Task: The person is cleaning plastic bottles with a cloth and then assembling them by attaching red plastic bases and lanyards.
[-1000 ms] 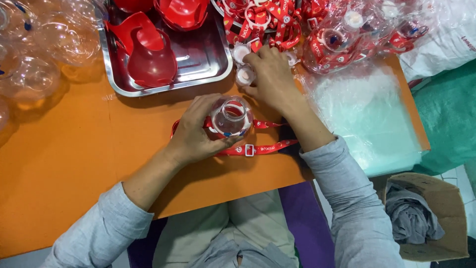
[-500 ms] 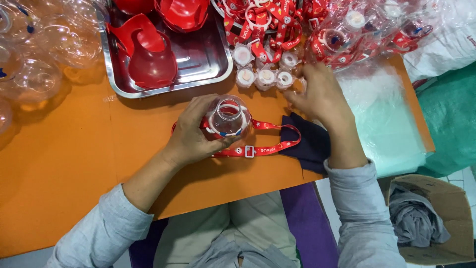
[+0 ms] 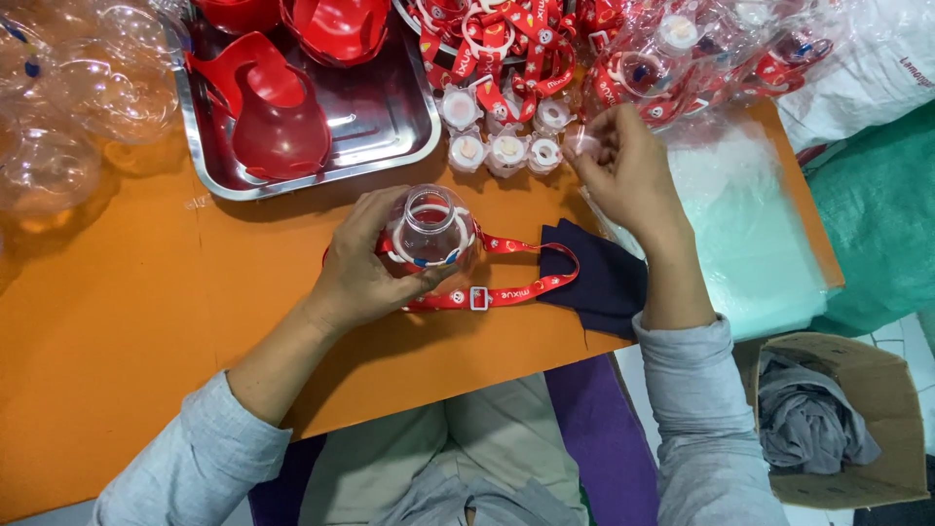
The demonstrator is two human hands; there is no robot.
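My left hand grips a clear round bottle with a white collar, standing upright on the orange table. A red strap with a white buckle loops from the bottle across the table. My right hand is raised to the right, fingertips pinched on a small clear cap. Several white caps stand in a cluster just left of that hand. A dark blue cloth lies under my right wrist.
A steel tray holds red plastic shells. Clear bottle halves pile at the far left. Red straps and bagged bottles crowd the back. Clear plastic sheets lie right. A cardboard box with grey cloth sits on the floor.
My right hand moved from the bottle and caps to the right and up, uncovering the dark cloth, and now pinches a small clear cap. My left hand kept the bottle still.
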